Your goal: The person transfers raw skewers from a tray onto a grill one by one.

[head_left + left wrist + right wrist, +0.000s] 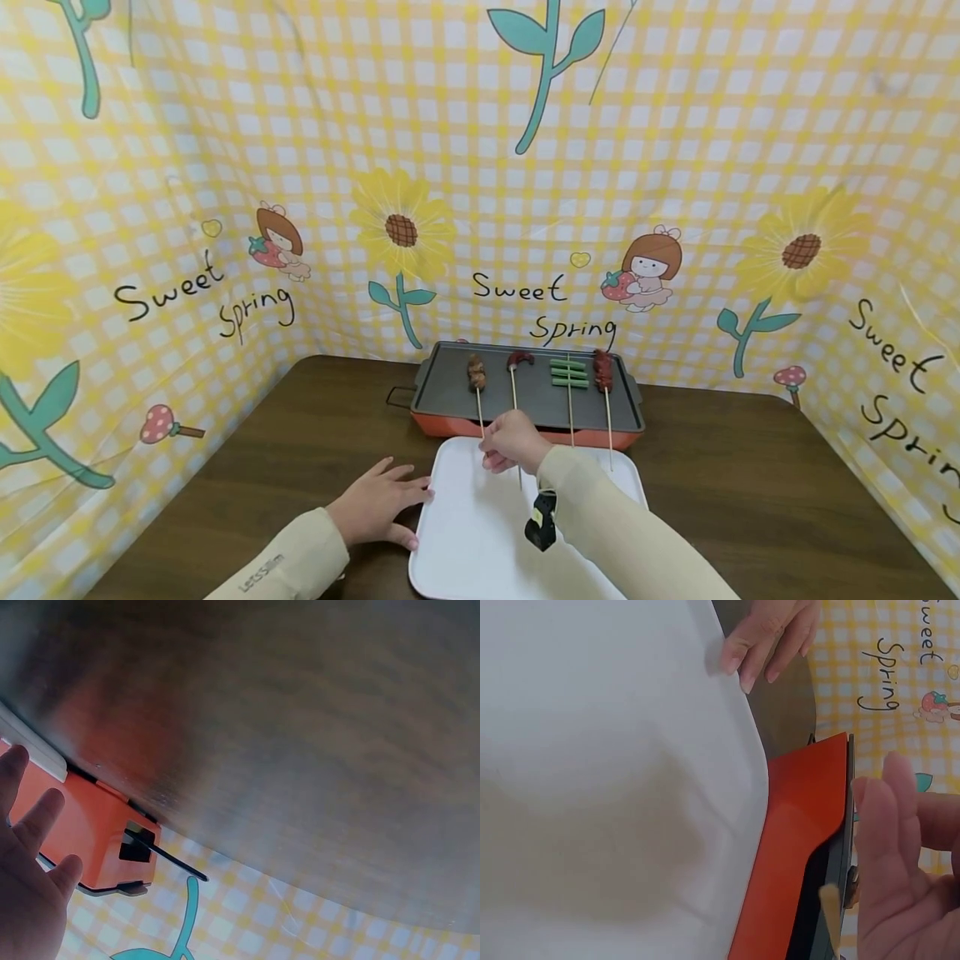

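My right hand [513, 442] pinches the lower end of the leftmost skewer's stick, over the far edge of a white tray [480, 533]. Browned meat chunks [477, 373] top that skewer, lying on the dark plate of an orange electric grill [450, 427]. Just right of it is a skewer with a curled dark-red piece [519, 359]; its stick passes behind my hand. My left hand [375, 506] has its fingers spread, fingertips at the tray's left rim. In the right wrist view, a stick end [829, 907] shows beside my right fingers [885, 847].
Farther right on the grill lie a skewer of green vegetable pieces [569, 373] and one of red meat [603, 371]. A wire handle [400, 396] sticks out at the grill's left. The brown table [300, 433] meets a yellow checked cloth [465, 250] behind and at both sides.
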The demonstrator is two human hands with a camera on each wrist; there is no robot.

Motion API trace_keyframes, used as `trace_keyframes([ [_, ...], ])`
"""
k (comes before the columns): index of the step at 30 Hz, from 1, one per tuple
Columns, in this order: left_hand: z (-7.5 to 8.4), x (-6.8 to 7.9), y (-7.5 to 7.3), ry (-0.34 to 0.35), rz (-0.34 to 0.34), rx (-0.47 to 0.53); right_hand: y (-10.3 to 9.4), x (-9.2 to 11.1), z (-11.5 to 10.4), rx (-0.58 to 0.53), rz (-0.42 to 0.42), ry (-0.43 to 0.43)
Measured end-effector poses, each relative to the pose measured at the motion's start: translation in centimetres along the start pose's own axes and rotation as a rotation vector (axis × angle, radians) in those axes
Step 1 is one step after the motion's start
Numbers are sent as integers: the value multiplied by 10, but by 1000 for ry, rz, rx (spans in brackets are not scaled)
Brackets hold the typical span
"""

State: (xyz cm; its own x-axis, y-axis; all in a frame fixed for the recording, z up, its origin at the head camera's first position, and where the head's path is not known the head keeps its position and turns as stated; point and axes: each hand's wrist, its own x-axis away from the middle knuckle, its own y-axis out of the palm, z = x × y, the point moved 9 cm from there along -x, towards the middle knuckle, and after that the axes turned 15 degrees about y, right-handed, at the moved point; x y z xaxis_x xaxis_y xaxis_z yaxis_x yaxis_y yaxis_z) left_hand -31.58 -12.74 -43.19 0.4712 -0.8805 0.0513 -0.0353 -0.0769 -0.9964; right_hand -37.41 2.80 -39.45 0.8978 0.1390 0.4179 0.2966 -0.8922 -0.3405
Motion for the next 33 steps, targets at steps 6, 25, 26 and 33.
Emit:
trace_keyframes([
  [6,3,-3,-2,16,13,-16,-5,2,2,-38,-4,-1],
  [25,3,-19,2,46,-5,-38,-22,46,-3,317,152,-247],
  [26,2,-19,2,47,-8,-39,-23,51,-3,369,171,-290],
  [33,1,-18,-4,22,-40,-35,-52,81,8,586,251,-461],
])
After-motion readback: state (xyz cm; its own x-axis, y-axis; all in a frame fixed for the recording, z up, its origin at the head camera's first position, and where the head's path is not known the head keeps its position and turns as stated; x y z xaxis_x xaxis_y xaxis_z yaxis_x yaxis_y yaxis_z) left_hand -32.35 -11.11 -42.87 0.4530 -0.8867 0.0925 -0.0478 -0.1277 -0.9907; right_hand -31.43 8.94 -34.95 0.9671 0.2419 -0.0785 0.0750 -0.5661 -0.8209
